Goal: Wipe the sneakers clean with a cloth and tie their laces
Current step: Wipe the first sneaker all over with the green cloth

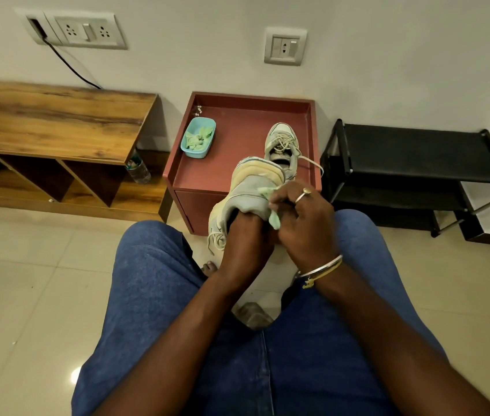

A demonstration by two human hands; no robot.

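I hold a grey and cream sneaker (248, 187) in the air above my knees, sole side tilted away. My left hand (248, 235) is pushed into its opening and grips it from inside. My right hand (303, 217) pinches a pale green cloth (270, 205) against the sneaker's side. Its loose laces (215, 240) hang down on the left. The second sneaker (282, 148) stands on the red tray-top table (207, 175), laces untied, one lace trailing over the right rim.
A blue tub (198, 137) with green cloth pieces sits on the red table's left part. A wooden bench with shelves (57, 121) stands to the left, a black shoe rack (418, 163) to the right. A plastic bottle (138, 168) stands between bench and table. Tiled floor lies below.
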